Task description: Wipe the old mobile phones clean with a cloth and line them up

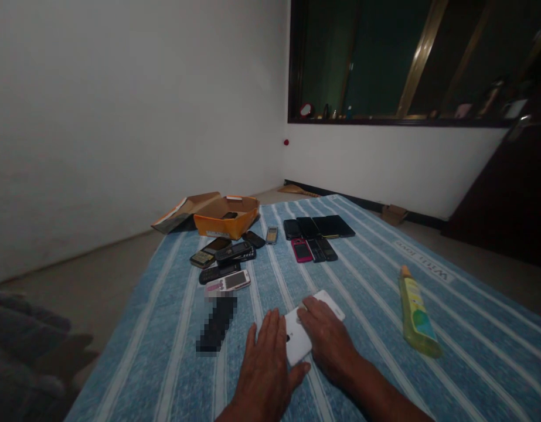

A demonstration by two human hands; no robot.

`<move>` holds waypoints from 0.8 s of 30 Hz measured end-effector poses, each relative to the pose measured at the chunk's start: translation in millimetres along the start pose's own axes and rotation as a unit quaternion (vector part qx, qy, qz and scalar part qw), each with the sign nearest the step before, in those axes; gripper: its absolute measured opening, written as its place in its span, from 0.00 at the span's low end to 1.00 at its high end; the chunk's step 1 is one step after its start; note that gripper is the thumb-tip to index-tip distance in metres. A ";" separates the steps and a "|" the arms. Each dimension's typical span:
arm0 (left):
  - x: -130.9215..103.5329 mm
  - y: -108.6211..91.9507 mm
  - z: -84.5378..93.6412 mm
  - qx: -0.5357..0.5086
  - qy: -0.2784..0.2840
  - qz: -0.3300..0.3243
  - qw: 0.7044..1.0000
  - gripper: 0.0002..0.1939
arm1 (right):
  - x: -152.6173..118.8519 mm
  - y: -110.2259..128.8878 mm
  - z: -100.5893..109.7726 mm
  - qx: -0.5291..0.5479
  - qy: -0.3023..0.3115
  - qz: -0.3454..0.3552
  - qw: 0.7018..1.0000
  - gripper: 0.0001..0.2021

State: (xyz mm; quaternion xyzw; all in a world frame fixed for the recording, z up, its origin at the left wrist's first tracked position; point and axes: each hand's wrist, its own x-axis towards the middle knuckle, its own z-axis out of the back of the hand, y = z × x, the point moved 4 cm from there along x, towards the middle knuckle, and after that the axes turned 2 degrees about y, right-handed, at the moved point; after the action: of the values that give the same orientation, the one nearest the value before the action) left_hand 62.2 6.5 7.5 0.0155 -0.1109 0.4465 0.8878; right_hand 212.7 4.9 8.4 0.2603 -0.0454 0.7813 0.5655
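Note:
Two white phones lie near the front of the striped blue cloth: one (pixel 297 343) between my hands, the other (pixel 332 306) farther right and partly covered. My left hand (pixel 268 363) rests against the left edge of the nearer phone, its fingers stretched forward and its thumb out to the right. My right hand (pixel 325 331) lies over the place where the phones meet, with its fingers bent and pressed on them. Whether it grips either phone is hidden. A blurred-out dark item (pixel 216 325) lies left of my left hand.
An open orange box (pixel 228 224) stands at the back left, with a loose pile of phones (pixel 220 272) before it. Black phones (pixel 336 226) and a pink phone (pixel 301 250) lie in rows at the back centre. A yellow-green bottle (pixel 417 319) lies on the right.

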 end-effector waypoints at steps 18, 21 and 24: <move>-5.9 23.0 -16.5 0.027 -0.065 -0.006 0.998 0.37 | 4.3 -12.6 -1.8 -0.029 -0.031 -0.071 0.997 0.18; -7.1 23.8 -23.7 0.034 -0.080 -0.003 0.996 0.38 | -2.0 -12.9 -9.0 -0.037 -0.051 -0.063 0.996 0.19; -9.2 26.2 -30.0 0.044 -0.113 0.007 0.993 0.38 | -6.0 -2.5 -18.6 -0.014 -0.045 -0.013 0.999 0.21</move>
State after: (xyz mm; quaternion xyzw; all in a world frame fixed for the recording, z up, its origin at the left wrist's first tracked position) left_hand 41.5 18.8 -25.6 0.1038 -0.1906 0.4528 0.8648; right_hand 209.7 7.4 -10.9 0.2877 -0.0783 0.7606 0.5766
